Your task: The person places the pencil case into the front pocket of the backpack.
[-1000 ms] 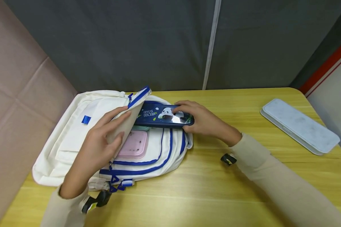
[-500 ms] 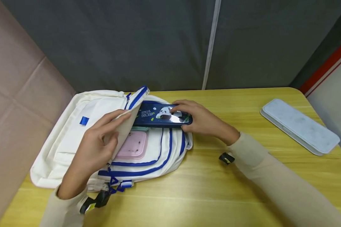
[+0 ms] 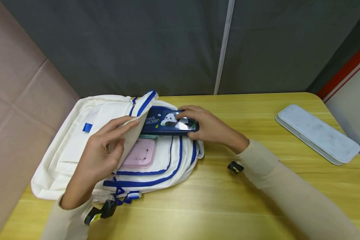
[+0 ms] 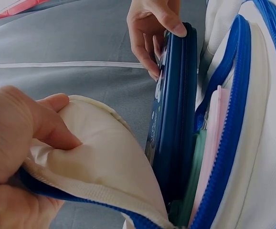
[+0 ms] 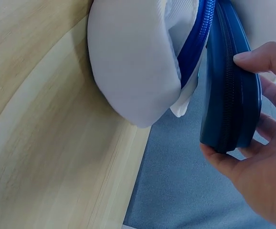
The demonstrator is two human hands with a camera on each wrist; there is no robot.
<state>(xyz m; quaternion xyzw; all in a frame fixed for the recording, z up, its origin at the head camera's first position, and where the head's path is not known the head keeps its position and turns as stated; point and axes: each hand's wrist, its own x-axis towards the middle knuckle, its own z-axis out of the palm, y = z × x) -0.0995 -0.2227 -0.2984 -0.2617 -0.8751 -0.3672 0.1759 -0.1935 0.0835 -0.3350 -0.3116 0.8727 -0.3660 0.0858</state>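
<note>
A white backpack [image 3: 165, 176] with blue zippers lies on the table, its front pocket unzipped. My left hand [image 3: 103, 150] pinches the pocket's flap [image 4: 104, 138] and holds it lifted. In my right hand [image 3: 207, 125] is a navy zippered pencil case [image 3: 165, 125] with a panda print, gripped at its outer end between thumb and fingers. The case's other end is inside the pocket, hidden behind the flap. A pink case [image 3: 141, 153] and a green item [image 4: 196, 167] sit in the pocket beside the pencil case.
A pale grey-blue flat case [image 3: 318, 133] lies at the right of the wooden table [image 3: 216, 206]. A dark grey curtain [image 3: 168, 50] hangs behind the far edge, and a pink padded panel [image 3: 24, 83] borders the left.
My right hand has slid the pencil case slightly left, further under the flap. The left hand still holds the flap up, having shifted a little left.
</note>
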